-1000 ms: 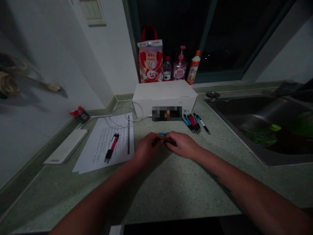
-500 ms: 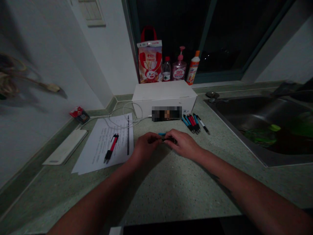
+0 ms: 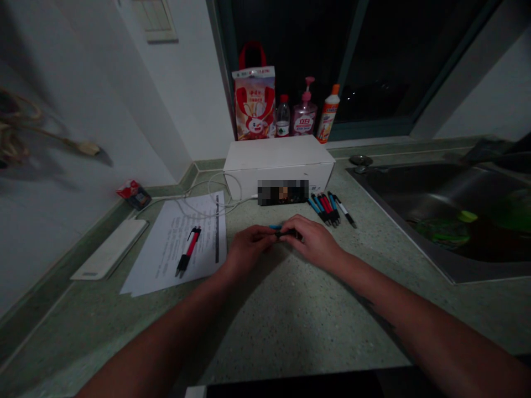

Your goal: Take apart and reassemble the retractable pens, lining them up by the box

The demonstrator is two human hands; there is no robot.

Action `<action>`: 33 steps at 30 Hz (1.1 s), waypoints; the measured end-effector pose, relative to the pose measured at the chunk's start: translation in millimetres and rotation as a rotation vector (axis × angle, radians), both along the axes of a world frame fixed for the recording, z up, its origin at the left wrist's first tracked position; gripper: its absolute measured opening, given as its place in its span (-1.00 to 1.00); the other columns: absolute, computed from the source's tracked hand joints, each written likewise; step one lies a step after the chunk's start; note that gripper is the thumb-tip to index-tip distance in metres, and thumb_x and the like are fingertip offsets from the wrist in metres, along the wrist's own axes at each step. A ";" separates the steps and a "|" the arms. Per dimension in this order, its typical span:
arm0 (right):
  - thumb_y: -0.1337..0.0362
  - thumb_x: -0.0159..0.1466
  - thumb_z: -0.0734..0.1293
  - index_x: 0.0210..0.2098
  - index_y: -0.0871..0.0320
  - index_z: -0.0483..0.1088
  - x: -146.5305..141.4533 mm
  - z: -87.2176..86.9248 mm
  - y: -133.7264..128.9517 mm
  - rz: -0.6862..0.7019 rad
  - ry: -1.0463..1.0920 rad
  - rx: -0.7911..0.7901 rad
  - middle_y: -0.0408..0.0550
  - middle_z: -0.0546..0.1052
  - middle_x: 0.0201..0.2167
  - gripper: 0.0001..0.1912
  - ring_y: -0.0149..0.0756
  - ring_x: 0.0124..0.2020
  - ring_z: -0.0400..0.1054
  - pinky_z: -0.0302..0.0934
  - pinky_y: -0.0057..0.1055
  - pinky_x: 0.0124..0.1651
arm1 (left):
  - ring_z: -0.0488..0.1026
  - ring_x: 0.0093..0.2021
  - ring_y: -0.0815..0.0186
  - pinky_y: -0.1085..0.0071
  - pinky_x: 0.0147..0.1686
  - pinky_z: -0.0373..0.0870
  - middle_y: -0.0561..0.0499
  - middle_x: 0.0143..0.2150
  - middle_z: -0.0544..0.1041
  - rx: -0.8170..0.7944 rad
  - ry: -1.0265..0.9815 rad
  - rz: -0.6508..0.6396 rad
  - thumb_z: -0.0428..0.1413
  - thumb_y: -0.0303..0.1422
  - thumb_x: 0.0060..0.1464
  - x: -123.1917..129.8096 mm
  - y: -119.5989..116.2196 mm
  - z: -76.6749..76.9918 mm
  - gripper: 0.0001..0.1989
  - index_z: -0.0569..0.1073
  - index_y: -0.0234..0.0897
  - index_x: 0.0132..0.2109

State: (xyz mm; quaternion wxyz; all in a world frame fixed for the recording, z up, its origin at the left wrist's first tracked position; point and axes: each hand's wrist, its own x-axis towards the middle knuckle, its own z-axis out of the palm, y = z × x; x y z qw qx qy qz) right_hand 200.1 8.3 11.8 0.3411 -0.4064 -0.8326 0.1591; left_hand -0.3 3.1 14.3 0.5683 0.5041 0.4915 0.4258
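Note:
My left hand (image 3: 251, 245) and my right hand (image 3: 307, 237) meet over the middle of the counter (image 3: 286, 315). Between their pinched fingertips is a small dark object (image 3: 282, 234), mostly covered by the fingers, too small to make out. Just behind the fingertips a blue piece (image 3: 274, 226) shows. Right of my hands lies a row of several blue, red and white pens (image 3: 326, 209). On the left, red-and-black pens (image 3: 188, 251) rest on printed paper sheets (image 3: 166, 243).
Behind my hands a phone (image 3: 282, 193) with a white cable leans on a white box (image 3: 277, 155). Bottles (image 3: 303, 117) and a red bag (image 3: 255, 105) stand by the window. A sink (image 3: 452, 215) lies right, a white flat block (image 3: 110, 249) left.
The fingers of both hands have shifted slightly around the small dark object, and my right hand's fingers have curled over it a little more.

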 end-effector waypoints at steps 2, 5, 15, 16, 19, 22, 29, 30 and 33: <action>0.27 0.37 0.36 -0.15 0.10 0.45 -0.3 -1.1 1.1 -0.037 -0.011 -0.044 -0.06 0.58 -0.26 -0.93 -0.25 -0.24 0.47 0.27 -0.34 -0.19 | 0.50 -0.40 0.34 0.40 -0.31 0.42 0.01 -0.39 0.62 0.043 0.047 -0.004 0.30 -0.38 -0.03 -0.4 0.1 -0.1 -0.89 0.59 -0.27 -0.29; 0.24 0.41 0.32 -0.18 0.08 0.47 -1.6 -2.5 1.7 -0.072 -0.012 -0.111 -0.09 0.62 -0.29 -0.91 -0.25 -0.26 0.50 0.26 -0.34 -0.20 | 0.53 -0.36 0.32 0.39 -0.28 0.43 0.00 -0.38 0.62 0.091 0.089 -0.009 0.28 -0.39 -0.01 -0.6 -0.6 -0.6 -0.92 0.58 -0.26 -0.30; 0.22 0.39 0.29 -0.15 0.12 0.43 -1.9 -2.8 -0.3 -0.084 0.011 -0.166 -0.08 0.58 -0.35 -0.87 -0.26 -0.33 0.45 0.21 -0.37 -0.29 | 0.49 -0.40 0.34 0.41 -0.36 0.38 -0.03 -0.37 0.62 0.116 0.123 0.032 0.25 -0.39 0.01 -0.5 0.6 0.2 -0.90 0.58 -0.29 -0.27; 0.19 0.42 0.26 -0.20 0.11 0.44 -1.6 -2.9 0.3 -0.082 0.000 -0.169 -0.08 0.57 -0.36 -0.83 -0.26 -0.33 0.45 0.20 -0.36 -0.28 | 0.49 -0.40 0.33 0.41 -0.35 0.38 -0.02 -0.37 0.62 0.113 0.124 0.029 0.25 -0.39 0.01 -0.5 0.5 0.5 -0.90 0.58 -0.29 -0.27; 0.17 0.40 0.29 -0.11 0.10 0.45 -1.6 -3.9 1.5 -0.082 0.028 -0.189 -0.07 0.59 -0.26 -0.82 -0.28 -0.32 0.45 0.22 -0.36 -0.26 | 0.49 -0.40 0.33 0.41 -0.35 0.37 -0.01 -0.38 0.62 0.117 0.134 0.022 0.25 -0.36 0.01 -0.2 0.0 0.5 -0.88 0.58 -0.28 -0.26; 0.22 0.31 0.39 0.02 0.10 0.40 -1.9 -4.6 1.1 -0.090 0.074 -0.190 -0.06 0.59 -0.19 -0.70 -0.31 -0.34 0.44 0.23 -0.38 -0.27 | 0.48 -0.40 0.33 0.42 -0.36 0.36 0.00 -0.38 0.61 0.123 0.118 0.034 0.26 -0.34 0.01 0.2 -0.2 -0.4 -0.87 0.59 -0.29 -0.26; 0.17 0.41 0.28 -0.20 0.11 0.47 -1.6 -3.3 2.1 -0.084 0.015 -0.201 -0.09 0.58 -0.33 -0.82 -0.28 -0.32 0.44 0.20 -0.36 -0.25 | 0.47 -0.43 0.34 0.41 -0.36 0.37 0.02 -0.42 0.59 0.108 0.128 0.043 0.25 -0.38 0.02 -0.2 0.3 1.2 -0.89 0.58 -0.29 -0.26; 0.17 0.38 0.32 -0.14 0.11 0.46 -1.7 -3.8 2.3 -0.085 0.033 -0.207 -0.09 0.58 -0.30 -0.84 -0.29 -0.34 0.43 0.20 -0.37 -0.26 | 0.46 -0.43 0.34 0.41 -0.37 0.37 0.02 -0.42 0.59 0.108 0.133 0.045 0.25 -0.37 0.03 -0.4 0.7 1.1 -0.89 0.58 -0.29 -0.26; 0.23 0.29 0.40 -0.04 0.11 0.42 -2.0 -4.8 2.3 -0.090 0.071 -0.197 -0.10 0.57 -0.28 -0.74 -0.32 -0.36 0.41 0.20 -0.39 -0.29 | 0.47 -0.42 0.34 0.41 -0.37 0.37 0.00 -0.41 0.59 0.106 0.138 0.052 0.25 -0.37 0.03 -0.9 2.0 -0.3 -0.89 0.58 -0.29 -0.27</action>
